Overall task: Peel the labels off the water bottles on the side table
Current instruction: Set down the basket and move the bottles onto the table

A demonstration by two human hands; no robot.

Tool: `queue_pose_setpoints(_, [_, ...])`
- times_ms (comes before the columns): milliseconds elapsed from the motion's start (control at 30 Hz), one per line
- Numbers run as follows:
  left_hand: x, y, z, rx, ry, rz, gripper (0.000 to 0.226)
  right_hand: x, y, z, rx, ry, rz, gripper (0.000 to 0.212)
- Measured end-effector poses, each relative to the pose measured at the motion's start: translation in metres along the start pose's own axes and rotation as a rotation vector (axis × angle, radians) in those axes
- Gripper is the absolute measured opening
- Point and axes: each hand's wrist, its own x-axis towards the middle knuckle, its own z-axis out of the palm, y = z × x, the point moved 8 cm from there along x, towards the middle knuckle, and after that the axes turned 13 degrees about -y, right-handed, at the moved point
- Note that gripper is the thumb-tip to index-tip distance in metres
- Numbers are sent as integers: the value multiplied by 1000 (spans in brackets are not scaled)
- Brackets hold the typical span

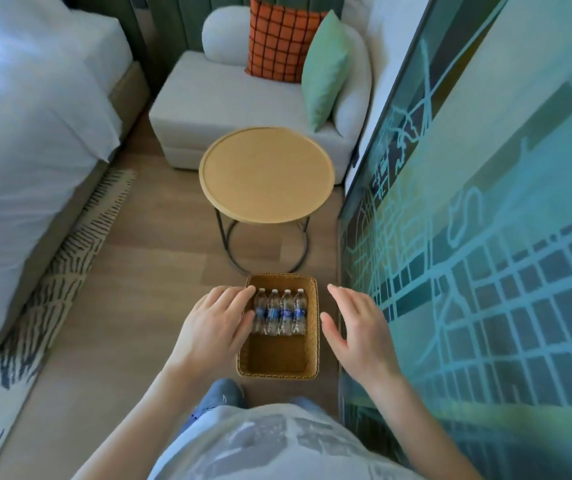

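1. The left hand (213,323) reaches forward palm down, fingers straight and slightly spread, holding nothing. Its fingertips (248,292) lie over the left rim of a wicker basket (279,374) and beside the leftmost bottle. I cannot tell whether they touch either one.
2. The right hand (360,327) is also palm down, with relaxed, spread fingers, and holds nothing. It is just beside the basket's right rim.
3. The basket sits on the wood floor (139,271), near the person's knee.
4. Four water bottles (279,311) lie side by side in the basket's far half, caps pointing away. Each has a blue label (273,312) around its middle. The near half shows bare weave.
5. Beyond the basket, the round wooden surface (267,174) stands on a dark wire frame, in front of a pale armchair (229,98).
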Motion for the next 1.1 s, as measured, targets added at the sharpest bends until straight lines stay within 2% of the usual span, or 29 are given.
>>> queue_pose_setpoints(133, [-23,-10,15,-8,-44,-119,44,-9,1,24,35,-47,29,54])
queue_pose_setpoints(433, [-26,-32,-14,-31,-6,-228,42,20,-7,-2,47,8,-28,44])
queue_pose_setpoints(667, [-55,-55,-26,-120,41,-428,50,38,-21,8,61,-52,-85,42])
queue_pose_setpoints(967, [-81,-126,-86,-135,214,-501,46,95,-106,3,46,6,-253,50])
queue_pose_setpoints(1100, [-100,-182,-93,-155,184,-515,46,122,-159,28,42,-7,-268,47])
